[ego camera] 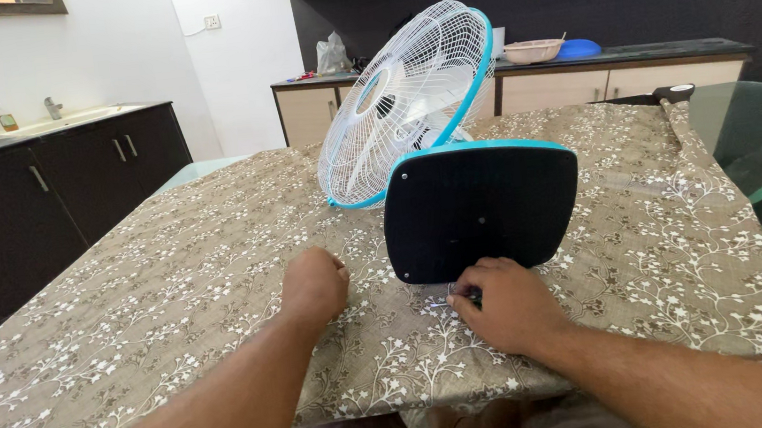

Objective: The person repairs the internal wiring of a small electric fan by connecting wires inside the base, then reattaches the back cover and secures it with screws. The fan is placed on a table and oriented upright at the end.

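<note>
Two hands are working near the table's front edge: the left hand (313, 287) is resting clenched on the cloth (172, 292), the right hand (502, 305) is pinching what's possibly a small screw (454, 293) beside the tipped fan's black base (480, 208). Careful aligning needed.

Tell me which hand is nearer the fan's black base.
Right. The right hand is at the lower edge of the black base, its fingers pinching something small there. The left hand is a closed fist resting on the tablecloth, off to the base's left, apart from it.
</note>
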